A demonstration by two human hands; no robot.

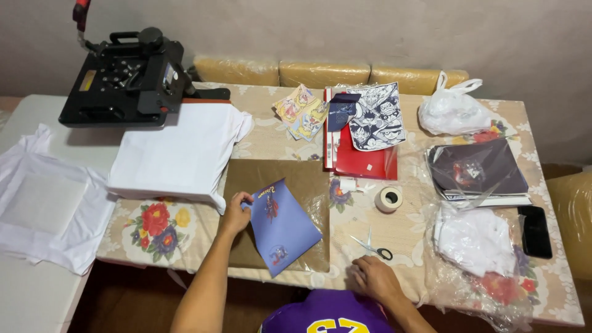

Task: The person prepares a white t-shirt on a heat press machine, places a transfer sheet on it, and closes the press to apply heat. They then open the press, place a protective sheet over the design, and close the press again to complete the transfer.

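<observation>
While left hand [236, 213] pinches blue sheet [281, 226], plastic bag [453, 111] holds white fabric.

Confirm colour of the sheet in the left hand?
Blue-violet sheet with small printed figures; head view, only one available.

A blue printed sheet [281, 225] lies just left of the frame's centre, low down, tilted so its long edge runs from upper left to lower right. It bears a small red and blue figure near its top and a round emblem near its bottom corner. It rests flat on a brown sheet [280, 176], a large rectangle of dull tan under a clear glossy film, its lower edge near the table's front
</observation>
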